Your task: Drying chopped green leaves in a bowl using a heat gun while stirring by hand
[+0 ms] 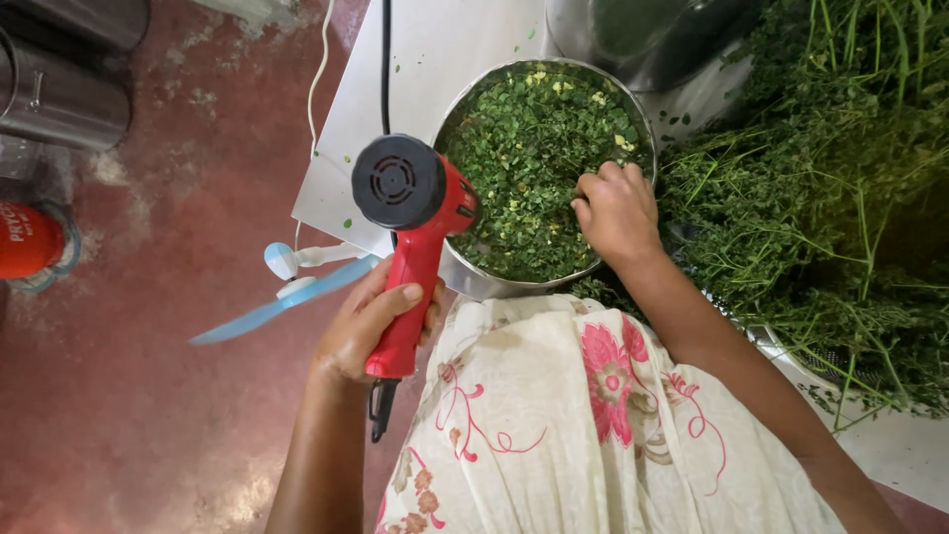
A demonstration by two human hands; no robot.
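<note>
The left hand (371,321) is clenched around the handle of a red hot-air blower (410,232), its black round rear end facing up and its nozzle aimed into a steel bowl (474,277) that stands on a white desk (445,40). The blower looks rigid, of moderate weight, and the handle is the natural place to take it; its cord hangs below the grip. The right hand (618,213) rests in the bowl with fingers curled into the chopped green leaves (524,148), seemingly gathering some, though whether they hold any I cannot tell. The leaves look light, loose and soft, easily scattered. Beside the bowl on the right lies a heap of leafy stalks (830,178). A small blue fan (287,287) sits near the desk edge, above the reddish floor (148,396).
</note>
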